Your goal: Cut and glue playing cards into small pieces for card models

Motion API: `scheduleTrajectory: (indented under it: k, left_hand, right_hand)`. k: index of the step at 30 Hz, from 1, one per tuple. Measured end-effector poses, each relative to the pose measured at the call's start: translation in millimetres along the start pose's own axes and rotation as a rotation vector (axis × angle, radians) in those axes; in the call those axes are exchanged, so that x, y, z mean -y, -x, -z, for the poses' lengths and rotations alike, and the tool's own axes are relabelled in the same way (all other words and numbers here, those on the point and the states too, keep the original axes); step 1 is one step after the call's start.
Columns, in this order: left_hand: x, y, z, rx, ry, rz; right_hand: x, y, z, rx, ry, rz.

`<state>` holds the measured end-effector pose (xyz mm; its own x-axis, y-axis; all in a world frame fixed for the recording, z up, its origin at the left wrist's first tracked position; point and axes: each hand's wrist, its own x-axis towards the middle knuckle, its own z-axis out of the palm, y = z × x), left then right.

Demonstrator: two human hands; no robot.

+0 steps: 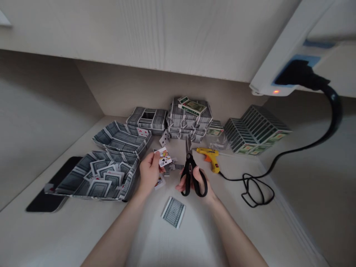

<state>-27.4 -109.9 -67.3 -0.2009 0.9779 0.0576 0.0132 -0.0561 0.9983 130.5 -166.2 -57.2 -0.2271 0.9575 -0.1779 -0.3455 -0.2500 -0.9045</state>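
Between the thumb and fingers of my left hand (149, 170) is a playing card (165, 157), its queen face turned up. My right hand (200, 185) has its fingers in the handles of black scissors (190, 167); their blades point away from me and stand slightly apart, to the right of the card. Beneath and beside the card, small cut card pieces (176, 167) lie on the table. Another face card (160, 182) is partly hidden by my left hand. Nearer to me a card (173, 212) lies back up.
At left, an open card-built box (130, 181) holds loose cards, beside a black flat object (47, 200). Behind are another open box (122, 137) and stacked card boxes (189, 118). A yellow glue gun (208, 155) with a looped black cord and rows of card packs (258, 126) stand right.
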Motion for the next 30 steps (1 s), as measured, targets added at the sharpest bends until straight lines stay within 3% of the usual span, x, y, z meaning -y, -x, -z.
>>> scheduleTrajectory:
  k: [6,13,19,26,30]
  left_hand:
    - [-3,1,1.5,-0.069,-0.032,0.003]
    - [-2,-2,6.4,-0.151,-0.156,0.045]
    - [1,-3,2.7,-0.098,-0.218,-0.005]
    - [3,-1,1.3,-0.064,-0.493,-0.141]
    - [4,-1,1.3,0.016,-0.452,-0.118]
  right_hand:
    - [-4,1,1,0.204,-0.015,-0.114]
    - [6,12,-14,0.377,0.188,-0.138]
    - [6,13,-21,0.359,0.204,-0.141]
    - [4,12,-19,0.293,0.203,-0.157]
    - [2,10,-18,0.272,0.197,-0.163]
